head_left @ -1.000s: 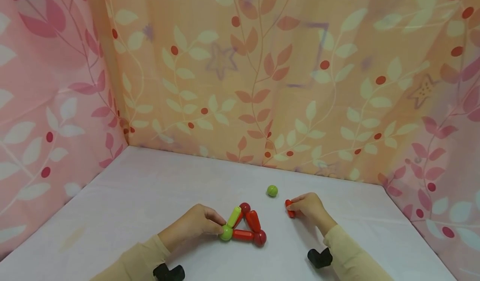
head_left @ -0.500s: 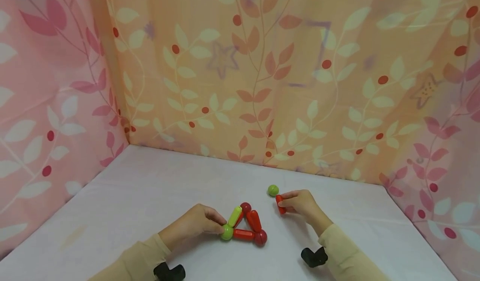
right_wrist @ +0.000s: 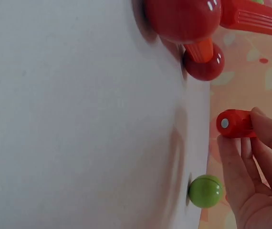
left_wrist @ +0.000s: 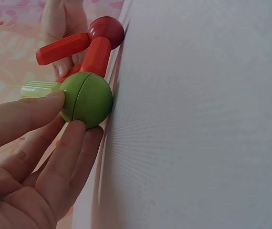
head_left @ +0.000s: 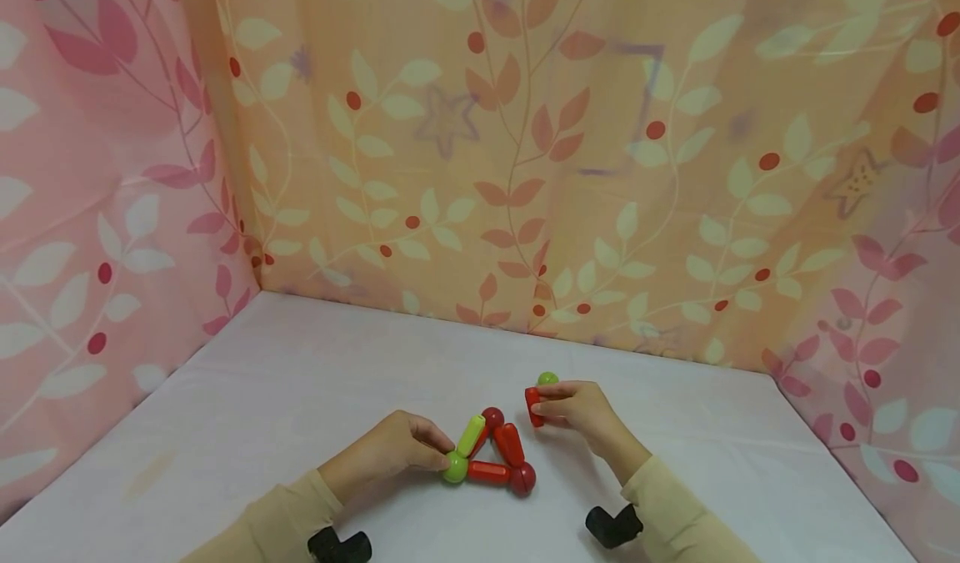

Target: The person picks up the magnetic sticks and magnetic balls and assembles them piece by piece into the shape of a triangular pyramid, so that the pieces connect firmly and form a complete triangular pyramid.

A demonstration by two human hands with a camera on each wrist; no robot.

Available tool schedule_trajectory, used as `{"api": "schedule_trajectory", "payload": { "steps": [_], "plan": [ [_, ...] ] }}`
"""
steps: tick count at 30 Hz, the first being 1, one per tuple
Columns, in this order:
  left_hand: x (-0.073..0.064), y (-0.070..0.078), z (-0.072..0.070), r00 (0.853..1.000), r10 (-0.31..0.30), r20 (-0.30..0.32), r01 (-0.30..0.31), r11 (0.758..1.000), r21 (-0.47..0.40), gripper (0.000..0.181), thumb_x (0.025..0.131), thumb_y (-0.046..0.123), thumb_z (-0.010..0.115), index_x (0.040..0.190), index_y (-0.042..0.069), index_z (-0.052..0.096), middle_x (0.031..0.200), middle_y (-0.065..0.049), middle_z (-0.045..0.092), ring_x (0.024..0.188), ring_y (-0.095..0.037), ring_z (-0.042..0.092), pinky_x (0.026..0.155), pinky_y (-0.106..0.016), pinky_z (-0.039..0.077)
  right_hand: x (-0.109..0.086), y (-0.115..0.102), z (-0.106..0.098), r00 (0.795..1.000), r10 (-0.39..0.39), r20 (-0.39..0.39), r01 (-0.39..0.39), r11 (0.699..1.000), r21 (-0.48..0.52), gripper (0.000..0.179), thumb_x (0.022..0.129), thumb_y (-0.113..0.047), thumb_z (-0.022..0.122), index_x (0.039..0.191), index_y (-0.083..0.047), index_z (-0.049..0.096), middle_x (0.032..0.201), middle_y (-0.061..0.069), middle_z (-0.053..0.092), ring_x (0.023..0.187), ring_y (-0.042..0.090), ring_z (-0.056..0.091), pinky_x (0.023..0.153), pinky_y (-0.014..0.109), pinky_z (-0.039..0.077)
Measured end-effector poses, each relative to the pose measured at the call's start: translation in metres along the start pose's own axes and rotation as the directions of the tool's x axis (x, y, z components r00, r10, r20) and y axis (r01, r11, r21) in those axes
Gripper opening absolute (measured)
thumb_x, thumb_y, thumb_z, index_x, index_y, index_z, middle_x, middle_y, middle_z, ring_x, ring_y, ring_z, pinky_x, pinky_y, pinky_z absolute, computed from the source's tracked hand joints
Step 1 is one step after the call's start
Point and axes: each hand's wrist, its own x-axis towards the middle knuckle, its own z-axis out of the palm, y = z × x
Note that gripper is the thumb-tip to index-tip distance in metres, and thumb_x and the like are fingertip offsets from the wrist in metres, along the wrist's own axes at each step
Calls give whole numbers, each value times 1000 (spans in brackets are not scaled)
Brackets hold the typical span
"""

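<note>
My left hand (head_left: pixel 401 446) pinches the green ball (left_wrist: pixel 87 99) at one corner of a triangle of balls and rods on the table. A yellow-green rod (left_wrist: pixel 39 88) sticks up from that ball. Red rods, one of them (head_left: pixel 488 473) at the near side, link it to a near red ball (head_left: pixel 522 480) and a far red ball (head_left: pixel 492 419). From the near red ball another red rod (right_wrist: pixel 255 16) rises off the table. My right hand (head_left: pixel 585 413) pinches a loose red rod (right_wrist: pixel 236 124) with a silvery disc in its end, above the table and right of the triangle.
A loose green ball (right_wrist: pixel 205 191) lies on the white tabletop (head_left: pixel 360 346), partly hidden behind my right hand in the head view. Patterned cloth (head_left: pixel 450 213) hangs at the back and sides. A black device (head_left: pixel 615 526) sits at each wrist.
The right hand has moved left with the red rod, passing in front of the loose green ball and nearing the triangle. The left hand and the triangle have stayed in place.
</note>
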Motion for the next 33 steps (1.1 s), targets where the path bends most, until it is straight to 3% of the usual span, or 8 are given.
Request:
{"api": "schedule_trajectory", "payload": {
  "steps": [9,19,33],
  "plan": [
    [0,1,1,1000,-8,-5,8,1000,-14,19,79,9,81,97,3,77,93,-3,76,82,-11,63,74,-26,53,0,-1,11,995,-96,31,95,994,51,29,86,-11,76,114,-4,73,113,12,70,95,20,68,86,37,59],
    [0,1,1,1000,-25,-14,25,1000,6,19,79,11,81,96,5,77,93,-2,76,83,-11,62,75,-26,52,-3,3,20,969,-218,120,209,974,84,32,88,-14,75,118,-3,71,112,13,72,99,21,71,89,36,58],
    [1,-2,2,1000,-9,-13,10,1000,10,20,80,10,80,98,3,77,94,-5,76,83,-10,62,73,-26,51,1,4,28,950,-271,157,260,962,85,33,89,-15,73,120,-5,69,116,13,71,107,23,69,93,37,56]
  ]
}}
